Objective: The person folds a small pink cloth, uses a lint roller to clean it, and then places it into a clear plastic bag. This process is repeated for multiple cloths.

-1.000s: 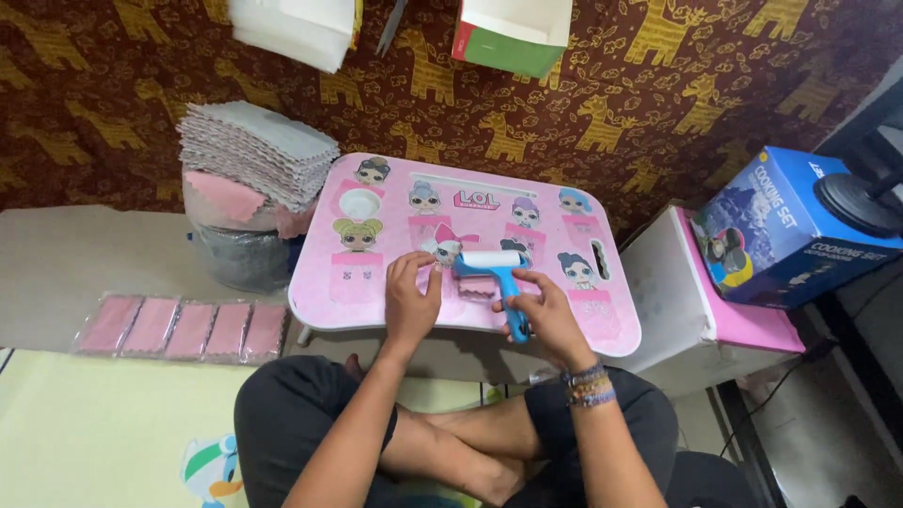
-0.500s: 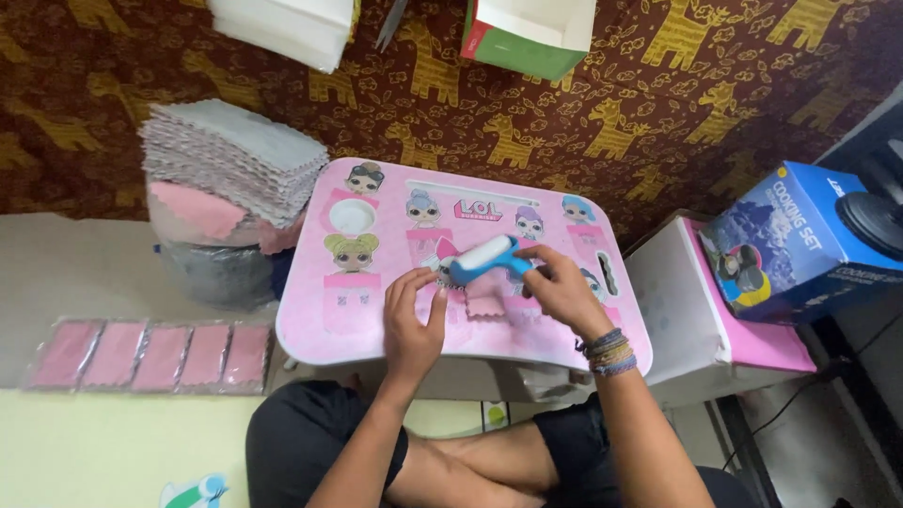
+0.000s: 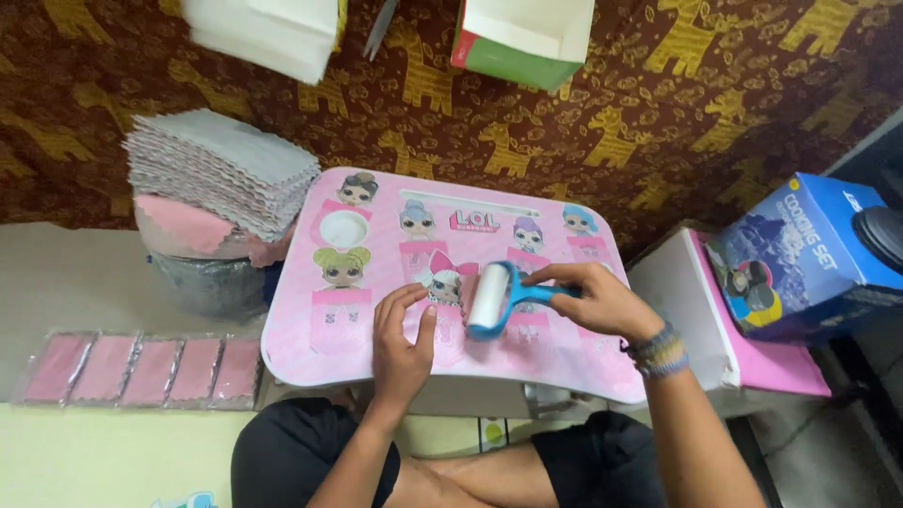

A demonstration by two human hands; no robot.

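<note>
Two hands work on a pink lap table (image 3: 357, 339). Right hand (image 3: 597, 301) is wrapped around the blue handle of a lint roller (image 3: 489, 299), resting mid-table. Left hand (image 3: 400, 339), fingers together, presses flat at the roller's 8 o'clock. Cloth stack (image 3: 221, 174) sits at 10 o'clock.

Lint roller (image 3: 489, 299) — white cylindrical roll on blue frame, blue handle running right into right hand's grip. Roll lies flat on pink cloth piece (image 3: 442, 320), axis roughly front-to-back. Cloth — pale pink, flat on pink cartoon-printed counter (image 3: 310, 329), near front edge, pinned under left hand.
</note>
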